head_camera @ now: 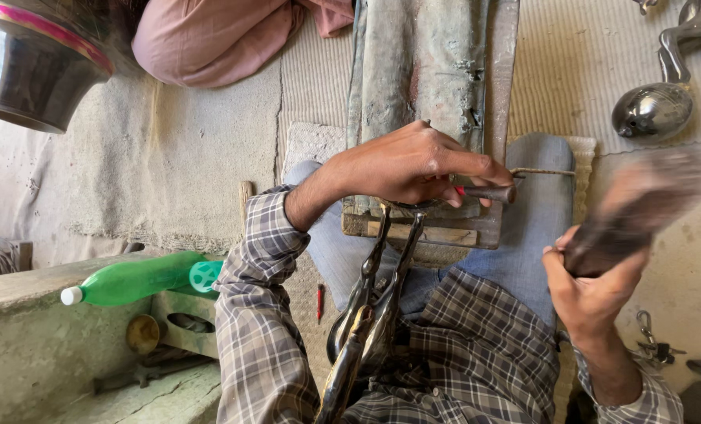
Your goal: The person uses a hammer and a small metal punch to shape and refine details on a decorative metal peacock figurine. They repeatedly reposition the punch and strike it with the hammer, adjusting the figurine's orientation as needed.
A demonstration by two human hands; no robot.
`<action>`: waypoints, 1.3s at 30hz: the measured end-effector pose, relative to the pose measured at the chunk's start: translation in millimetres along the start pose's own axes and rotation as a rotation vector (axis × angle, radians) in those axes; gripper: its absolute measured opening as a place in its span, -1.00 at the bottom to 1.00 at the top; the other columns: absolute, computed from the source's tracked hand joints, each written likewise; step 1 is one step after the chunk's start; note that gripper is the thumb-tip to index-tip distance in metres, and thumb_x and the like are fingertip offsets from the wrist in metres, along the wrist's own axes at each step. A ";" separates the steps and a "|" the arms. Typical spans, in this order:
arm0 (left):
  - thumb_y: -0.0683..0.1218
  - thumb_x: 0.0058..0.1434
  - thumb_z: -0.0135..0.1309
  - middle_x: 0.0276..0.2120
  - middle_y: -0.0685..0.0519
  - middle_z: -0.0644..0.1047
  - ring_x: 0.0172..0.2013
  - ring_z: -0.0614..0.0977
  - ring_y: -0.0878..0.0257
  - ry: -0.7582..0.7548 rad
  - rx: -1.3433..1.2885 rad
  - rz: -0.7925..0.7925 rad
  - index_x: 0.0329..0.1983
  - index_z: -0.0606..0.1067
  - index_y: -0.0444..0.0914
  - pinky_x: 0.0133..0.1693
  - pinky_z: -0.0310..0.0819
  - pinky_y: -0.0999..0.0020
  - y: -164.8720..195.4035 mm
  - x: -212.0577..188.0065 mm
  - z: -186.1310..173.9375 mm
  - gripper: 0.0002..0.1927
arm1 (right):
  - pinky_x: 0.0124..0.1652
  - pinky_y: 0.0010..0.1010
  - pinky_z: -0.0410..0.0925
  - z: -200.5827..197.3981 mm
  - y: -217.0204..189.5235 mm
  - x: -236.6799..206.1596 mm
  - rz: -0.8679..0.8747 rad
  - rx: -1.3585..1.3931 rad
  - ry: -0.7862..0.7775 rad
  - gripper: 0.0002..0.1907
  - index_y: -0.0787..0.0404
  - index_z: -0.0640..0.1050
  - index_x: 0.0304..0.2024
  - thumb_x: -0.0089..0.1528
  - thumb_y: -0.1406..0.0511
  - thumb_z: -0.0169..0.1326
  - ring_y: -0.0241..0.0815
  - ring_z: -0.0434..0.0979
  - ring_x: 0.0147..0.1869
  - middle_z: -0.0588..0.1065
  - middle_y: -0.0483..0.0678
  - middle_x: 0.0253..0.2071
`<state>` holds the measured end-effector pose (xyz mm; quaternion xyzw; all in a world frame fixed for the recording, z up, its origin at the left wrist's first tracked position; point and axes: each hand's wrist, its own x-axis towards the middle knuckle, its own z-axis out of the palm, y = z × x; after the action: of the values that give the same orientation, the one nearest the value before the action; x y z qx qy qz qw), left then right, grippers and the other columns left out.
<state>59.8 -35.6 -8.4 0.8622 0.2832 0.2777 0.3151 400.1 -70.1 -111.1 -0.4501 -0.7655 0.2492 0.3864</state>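
On the far left a green plastic bottle (pixel 134 279) lies on its side on a grey stone ledge (pixel 28 330), its mouth end close to the ledge's outer edge; a knock from the left elbow could, I think, roll it off.

In the middle, the left hand (pixel 409 166) is closed around a thin tool with a red and dark handle (pixel 484 191), fingers together on it, and the metal tip rests on a twisted wire (pixel 543 171) just beside a wooden block (pixel 429 224). The block sits on the person's lap, over the jeans. Dark locking pliers (pixel 370 314) are clamped on the block's near edge and their handles hang down toward the checked shirt. The block is narrow, and the tip stands at its right edge, so a slip would bring it off the wood and onto the thigh.

On the right, the right hand (pixel 594 294) is wrapped tightly around the handle of a mallet (pixel 645 200), which is blurred, so it looks to be in swing. If the blow lands off the tool's end, the left fingers are the nearest thing to be hit.

The open room is mostly at the right, over the pale mat (pixel 602 63), but a polished metal piece (pixel 653 110) lies near the swing path. Some keys (pixel 655 345) lie beside the right wrist.
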 end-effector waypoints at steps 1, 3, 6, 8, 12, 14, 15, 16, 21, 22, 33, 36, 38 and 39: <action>-0.10 0.27 0.25 0.09 0.14 0.65 -0.04 0.76 0.17 -0.004 -0.002 -0.005 0.33 0.43 -0.10 -0.08 0.70 0.20 -0.1 0.2 0.3 -0.46 | -0.40 -0.34 0.39 0.2 1.2 0.7 -0.001 -0.107 0.008 -0.65 0.27 0.43 -0.07 0.17 0.54 0.26 -0.13 0.52 -0.47 0.47 0.05 -0.39; -0.07 0.26 0.26 0.06 0.16 0.66 -0.04 0.76 0.17 -0.014 0.001 -0.009 0.34 0.42 -0.10 -0.05 0.70 0.19 -0.6 0.4 0.6 -0.44 | -0.26 -0.40 0.46 -0.5 3.4 1.9 -0.017 0.015 -0.014 -0.64 0.35 0.41 0.03 0.24 0.50 0.22 -0.18 0.59 -0.33 0.52 0.03 -0.31; -0.09 0.25 0.25 0.12 0.11 0.64 -0.01 0.75 0.14 0.002 -0.018 0.019 0.32 0.43 -0.09 -0.05 0.71 0.20 -1.2 -0.5 0.2 -0.45 | -0.27 -0.37 0.45 -1.9 4.9 3.6 -0.063 -0.028 0.013 -0.64 0.37 0.42 0.03 0.22 0.50 0.22 -0.15 0.58 -0.34 0.51 0.05 -0.34; -0.08 0.25 0.26 0.10 0.12 0.64 -0.06 0.76 0.17 -0.026 -0.014 -0.014 0.33 0.43 -0.09 -0.07 0.70 0.20 -2.2 -0.2 0.1 -0.44 | -0.28 -0.35 0.44 -3.5 4.2 4.6 -0.082 -0.033 0.025 -0.61 0.39 0.42 0.04 0.19 0.50 0.22 -0.13 0.58 -0.35 0.51 0.05 -0.36; -0.09 0.26 0.26 0.11 0.11 0.65 -0.03 0.76 0.16 -0.009 -0.010 0.019 0.33 0.43 -0.09 -0.08 0.71 0.20 -4.0 0.8 1.5 -0.44 | -0.21 -0.36 0.48 -6.9 0.9 7.3 -0.056 0.028 0.003 -0.70 0.33 0.41 -0.04 0.25 0.50 0.22 -0.14 0.63 -0.28 0.54 0.03 -0.32; -0.07 0.24 0.28 0.08 0.14 0.66 -0.05 0.76 0.18 -0.034 0.009 -0.010 0.32 0.44 -0.08 -0.09 0.70 0.20 -4.6 1.9 2.4 -0.43 | -0.20 -0.36 0.49 -8.0 0.5 9.6 -0.059 0.017 -0.001 -0.71 0.34 0.42 -0.04 0.26 0.50 0.23 -0.14 0.63 -0.27 0.55 0.03 -0.31; -0.06 0.23 0.28 0.06 0.16 0.66 -0.06 0.77 0.19 -0.047 0.016 -0.028 0.32 0.44 -0.08 -0.09 0.70 0.20 -4.7 2.2 2.8 -0.43 | -0.20 -0.37 0.49 -9.5 1.0 11.0 -0.059 0.024 -0.018 -0.64 0.40 0.41 0.03 0.23 0.49 0.22 -0.15 0.63 -0.27 0.54 0.03 -0.31; -0.06 0.23 0.28 0.08 0.13 0.66 -0.06 0.77 0.18 -0.039 -0.002 -0.015 0.32 0.44 -0.08 -0.11 0.70 0.19 -4.7 2.3 2.9 -0.43 | -0.19 -0.37 0.49 -9.9 1.4 11.6 -0.059 0.032 -0.033 -0.56 0.47 0.41 0.11 0.21 0.48 0.21 -0.15 0.62 -0.26 0.54 0.03 -0.30; -0.03 0.24 0.28 0.03 0.16 0.67 -0.08 0.77 0.20 -0.077 0.027 -0.059 0.30 0.45 -0.09 -0.10 0.69 0.18 -4.5 1.9 1.5 -0.45 | -0.29 -0.35 0.47 -12.7 7.0 16.7 -0.029 -0.008 -0.036 -0.61 0.46 0.41 0.01 0.16 0.51 0.22 -0.11 0.58 -0.34 0.50 0.10 -0.36; -0.04 0.25 0.27 0.06 0.14 0.66 -0.07 0.77 0.18 -0.058 0.012 -0.027 0.31 0.44 -0.10 -0.11 0.69 0.17 -4.4 1.5 1.5 -0.45 | -0.33 -0.31 0.45 -12.9 7.1 16.7 -0.034 -0.069 -0.049 -0.54 0.52 0.42 0.03 0.09 0.53 0.22 -0.08 0.55 -0.39 0.48 0.13 -0.40; -0.04 0.29 0.24 0.07 0.15 0.66 -0.06 0.76 0.22 -0.083 0.067 -0.061 0.31 0.45 -0.05 -0.13 0.67 0.19 -5.0 1.5 3.0 -0.49 | -0.27 -0.27 0.46 -11.4 8.0 18.2 -0.140 -0.058 -0.004 -0.57 0.47 0.41 0.07 0.18 0.53 0.23 -0.06 0.60 -0.30 0.51 0.12 -0.31; -0.08 0.28 0.19 0.11 0.10 0.65 -0.03 0.75 0.18 -0.049 0.012 -0.023 0.36 0.40 -0.09 -0.16 0.66 0.17 -2.8 0.1 1.5 -0.44 | -0.21 -0.33 0.48 -10.6 14.5 12.3 -0.113 0.006 -0.023 -0.69 0.32 0.40 0.00 0.29 0.50 0.23 -0.11 0.62 -0.28 0.52 0.06 -0.29; -0.05 0.30 0.21 0.07 0.13 0.66 -0.03 0.75 0.20 -0.053 0.059 -0.030 0.34 0.41 -0.06 -0.12 0.66 0.18 -1.1 0.2 0.3 -0.47 | -0.19 -0.39 0.50 -9.2 20.2 10.7 -0.083 0.038 -0.050 -0.71 0.27 0.39 0.01 0.34 0.47 0.22 -0.15 0.62 -0.27 0.53 0.03 -0.26; -0.04 0.31 0.22 0.05 0.15 0.67 -0.03 0.76 0.20 -0.057 0.083 -0.033 0.34 0.42 -0.05 -0.09 0.66 0.18 -0.2 0.5 -0.6 -0.48 | -0.21 -0.39 0.49 -9.6 22.6 10.7 -0.093 -0.020 -0.060 -0.64 0.32 0.39 0.09 0.31 0.46 0.22 -0.14 0.61 -0.27 0.53 0.05 -0.24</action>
<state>59.7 -34.9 -8.0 0.8773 0.2997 0.2360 0.2913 415.9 -49.7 -118.1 -0.4103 -0.7992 0.2368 0.3701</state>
